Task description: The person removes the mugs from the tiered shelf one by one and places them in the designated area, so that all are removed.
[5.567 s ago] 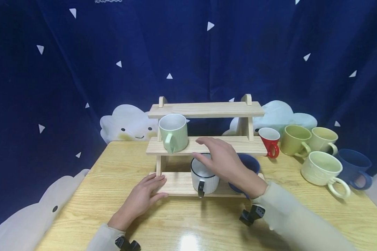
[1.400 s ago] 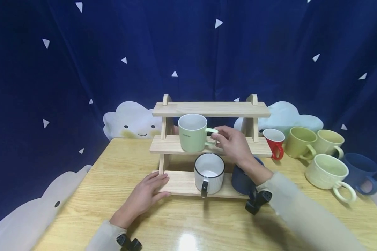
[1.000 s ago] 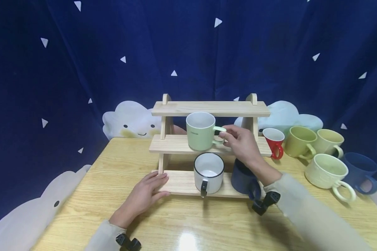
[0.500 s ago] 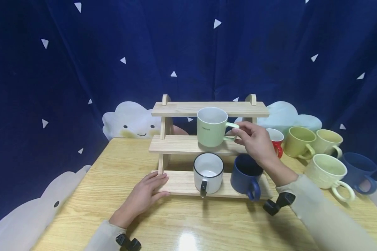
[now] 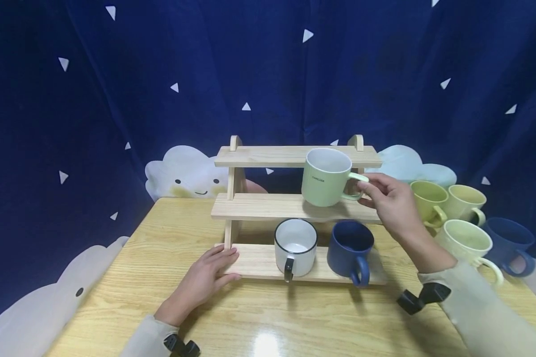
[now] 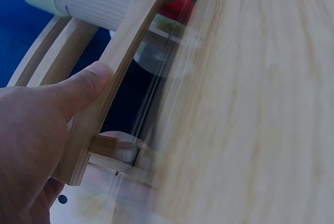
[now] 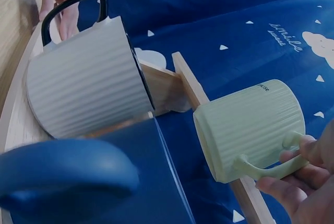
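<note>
My right hand (image 5: 394, 204) pinches the handle of a light green ribbed mug (image 5: 324, 184), which is upright just above the right part of the middle shelf, its handle pointing right. In the right wrist view, thumb and fingers close on that handle beside the mug (image 7: 255, 125). My left hand (image 5: 201, 283) grips the left end of the bottom board of a three-tier wooden shelf (image 5: 254, 260); its thumb (image 6: 88, 85) lies along the board. On the bottom tier stand a white mug (image 5: 301, 265) with black rim and handle, and a dark blue mug (image 5: 343, 253).
Right of the shelf stand an olive mug (image 5: 422, 198), a pale yellow mug (image 5: 460, 203), a cream-green mug (image 5: 462, 243) and another blue mug (image 5: 504, 243). The red mug is hidden behind my right hand. A blue curtain (image 5: 268, 64) hangs behind the table (image 5: 161, 238).
The light green mug stood at the middle shelf's left; my right hand took its handle, turned it rightward and carried the mug right and slightly up. My left hand stays put.
</note>
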A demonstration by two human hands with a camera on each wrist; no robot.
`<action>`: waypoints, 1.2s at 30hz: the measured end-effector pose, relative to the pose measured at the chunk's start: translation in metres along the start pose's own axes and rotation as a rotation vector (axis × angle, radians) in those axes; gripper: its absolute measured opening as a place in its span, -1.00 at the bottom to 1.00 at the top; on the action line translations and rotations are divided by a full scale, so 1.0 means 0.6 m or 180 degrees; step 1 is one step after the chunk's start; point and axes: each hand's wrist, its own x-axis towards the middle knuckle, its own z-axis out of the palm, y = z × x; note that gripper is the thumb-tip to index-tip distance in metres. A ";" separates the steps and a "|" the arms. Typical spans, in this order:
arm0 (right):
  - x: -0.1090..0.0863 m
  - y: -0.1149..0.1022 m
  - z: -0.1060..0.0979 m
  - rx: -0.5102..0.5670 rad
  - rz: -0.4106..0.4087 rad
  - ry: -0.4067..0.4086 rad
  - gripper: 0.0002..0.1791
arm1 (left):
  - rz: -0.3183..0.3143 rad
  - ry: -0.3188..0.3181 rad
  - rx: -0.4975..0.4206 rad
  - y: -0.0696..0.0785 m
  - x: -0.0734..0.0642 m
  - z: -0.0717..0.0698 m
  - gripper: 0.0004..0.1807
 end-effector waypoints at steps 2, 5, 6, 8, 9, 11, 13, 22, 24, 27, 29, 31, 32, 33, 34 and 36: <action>-0.004 -0.002 -0.010 -0.0013 0.0034 0.0045 -0.63 | 0.0005 -0.0002 0.0000 0.000 0.000 0.000 -0.38; -0.010 -0.003 -0.026 0.0084 0.0076 0.0115 -0.68 | 0.0013 -0.0001 -0.0005 0.001 0.001 0.000 -0.38; -0.012 -0.003 -0.031 0.0121 0.0082 0.0138 -0.70 | 0.0012 -0.0001 -0.0002 0.001 0.001 0.000 -0.38; -0.017 -0.005 -0.040 0.0156 0.0081 0.0191 -0.72 | 0.0008 0.0003 -0.0001 0.000 0.000 0.000 -0.38; -0.019 -0.005 -0.045 0.0113 0.0063 0.0209 -0.72 | 0.0006 0.0004 0.0000 0.000 0.000 0.000 -0.38; -0.024 -0.007 -0.054 0.0092 0.0042 0.0259 -0.69 | -0.0005 -0.0001 -0.0002 0.000 0.000 0.001 -0.38; -0.030 -0.009 -0.062 -0.0064 0.0036 0.0323 -0.65 | -0.0014 -0.0007 -0.0013 0.000 -0.001 0.001 -0.39; -0.056 -0.004 -0.102 -0.0092 0.0145 0.0611 -0.63 | -0.0057 -0.0038 -0.0017 0.002 0.000 0.001 -0.38; -0.062 0.000 -0.111 0.0083 0.0084 0.0676 -0.67 | -0.0049 -0.0027 -0.0027 0.002 0.000 0.002 -0.38; -0.074 0.007 -0.126 0.0363 0.0008 0.0752 -0.71 | -0.0029 -0.0012 -0.0040 0.002 0.000 0.002 -0.38; -0.082 0.010 -0.136 0.0434 -0.0019 0.0808 -0.73 | -0.0022 -0.0009 -0.0036 0.002 0.000 0.002 -0.38; -0.090 0.013 -0.146 0.0641 -0.0027 0.0884 -0.76 | -0.0031 -0.0011 -0.0038 0.002 0.000 0.002 -0.38; -0.094 0.015 -0.151 0.0678 -0.0021 0.0929 -0.78 | -0.0039 -0.0013 -0.0043 0.002 0.000 0.002 -0.38; -0.097 0.017 -0.155 0.0676 -0.0014 0.0978 -0.79 | -0.0046 -0.0016 -0.0046 0.002 0.000 0.002 -0.38; -0.100 0.019 -0.159 0.0743 -0.0013 0.1024 -0.80 | -0.0053 -0.0019 -0.0044 0.002 0.000 0.002 -0.38; -0.105 0.024 -0.166 0.0881 0.0003 0.1118 -0.80 | -0.0066 -0.0017 -0.0052 0.002 0.000 0.002 -0.37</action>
